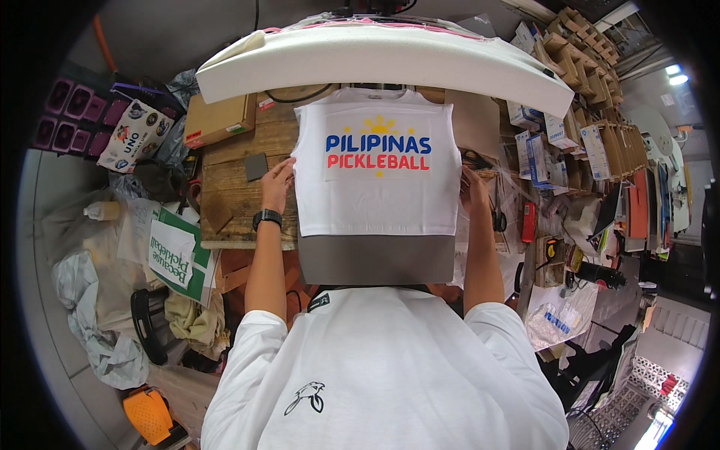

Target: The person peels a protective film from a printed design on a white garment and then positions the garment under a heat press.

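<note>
At opposite side edges of the shirt (pixel 377 202) sit the left hand (pixel 277 184) and right hand (pixel 474 193), whether pinching I cannot tell.

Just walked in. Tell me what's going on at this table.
A person has a white shirt spread on a grey board, its blue, red and yellow print facing up. The left hand is at the shirt's left edge and the right hand at its right; how firmly either grips is unclear. The board's near end shows bare below the hem. Beyond the shirt is a large white curved piece.
</note>
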A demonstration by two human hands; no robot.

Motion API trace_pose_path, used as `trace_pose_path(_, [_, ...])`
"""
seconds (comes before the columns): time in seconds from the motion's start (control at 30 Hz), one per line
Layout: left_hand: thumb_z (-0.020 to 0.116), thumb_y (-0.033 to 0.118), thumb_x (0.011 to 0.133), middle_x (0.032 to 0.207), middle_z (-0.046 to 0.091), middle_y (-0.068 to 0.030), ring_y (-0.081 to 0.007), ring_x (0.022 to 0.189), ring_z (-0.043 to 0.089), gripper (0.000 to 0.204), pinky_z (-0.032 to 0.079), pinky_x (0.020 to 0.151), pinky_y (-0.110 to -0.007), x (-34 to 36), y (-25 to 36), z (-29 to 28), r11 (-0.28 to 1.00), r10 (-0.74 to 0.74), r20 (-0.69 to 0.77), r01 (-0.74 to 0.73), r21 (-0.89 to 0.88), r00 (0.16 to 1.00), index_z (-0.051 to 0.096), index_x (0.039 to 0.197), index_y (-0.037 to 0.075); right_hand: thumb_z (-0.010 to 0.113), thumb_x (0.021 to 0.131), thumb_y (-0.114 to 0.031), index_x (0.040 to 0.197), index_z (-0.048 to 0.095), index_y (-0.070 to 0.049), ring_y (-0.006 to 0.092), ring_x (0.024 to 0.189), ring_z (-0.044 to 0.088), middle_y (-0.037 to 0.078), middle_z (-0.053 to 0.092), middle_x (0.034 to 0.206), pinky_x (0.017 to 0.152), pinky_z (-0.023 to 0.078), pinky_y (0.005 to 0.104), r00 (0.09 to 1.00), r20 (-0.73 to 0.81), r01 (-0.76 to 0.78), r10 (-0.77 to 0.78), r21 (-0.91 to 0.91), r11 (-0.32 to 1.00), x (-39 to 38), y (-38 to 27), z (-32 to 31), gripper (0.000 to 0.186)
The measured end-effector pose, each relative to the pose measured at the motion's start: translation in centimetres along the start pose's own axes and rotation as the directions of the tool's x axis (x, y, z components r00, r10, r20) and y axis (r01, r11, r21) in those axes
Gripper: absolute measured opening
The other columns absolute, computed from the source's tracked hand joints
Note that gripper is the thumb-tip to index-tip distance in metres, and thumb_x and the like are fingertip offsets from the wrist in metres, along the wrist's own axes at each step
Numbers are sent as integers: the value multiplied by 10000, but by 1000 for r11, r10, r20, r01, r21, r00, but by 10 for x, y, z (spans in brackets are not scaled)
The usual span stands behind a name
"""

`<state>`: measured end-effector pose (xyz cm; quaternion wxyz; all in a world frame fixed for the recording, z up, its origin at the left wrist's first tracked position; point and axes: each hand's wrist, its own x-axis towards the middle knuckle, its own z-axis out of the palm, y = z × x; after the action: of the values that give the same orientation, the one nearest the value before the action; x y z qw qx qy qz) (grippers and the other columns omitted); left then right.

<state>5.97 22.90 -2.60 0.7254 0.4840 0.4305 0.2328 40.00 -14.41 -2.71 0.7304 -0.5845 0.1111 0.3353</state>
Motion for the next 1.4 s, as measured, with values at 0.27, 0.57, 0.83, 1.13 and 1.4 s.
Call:
trace_pose_path(0.27, [674,159,1008,1096,723,1,-86,842,612,307,499,757,-234,5,2,-4,997,0,8,-1,83,1000,718,1297,64,727,953,-247,1169,704,-59,155,807,649,17,707,973,717,481,295,996,88,40,-31,-108,993,-6,-11,10,287])
trace_pose_path(0.57, [700,51,952,1032,721,-14,-93,862,620,368,507,777,-253,7,9,4,972,96,24,-99,215,995,701,1319,30,715,967,-236,1208,704,-46,160,848,660,32,716,1001,739,506,309,995,66,86,-75,-183,979,18,-13,8,307])
trace_pose_path(0.83, [710,27,937,975,722,-18,-99,854,638,330,521,787,-262,9,7,-1,959,82,-6,-78,274,997,732,1266,22,734,961,-225,1108,733,-24,58,474,492,-22,651,753,414,354,236,996,-20,84,-90,-209,974,9,-18,28,249])
trace_pose_path(1.13, [693,49,951,1125,730,-6,-59,865,610,350,491,752,-227,5,12,14,956,103,-19,-94,279,994,713,1300,29,769,938,-274,1014,753,-29,53,442,438,-62,539,651,395,317,239,979,-100,133,-178,-349,928,23,-7,17,258])
trace_pose_path(1.4, [713,9,927,913,661,27,-86,801,570,358,499,785,-254,7,7,5,959,104,3,-101,264,995,721,1285,17,769,942,-282,1017,756,-24,54,508,491,-45,583,685,441,367,239,981,-19,167,-192,-414,895,26,-8,13,269])
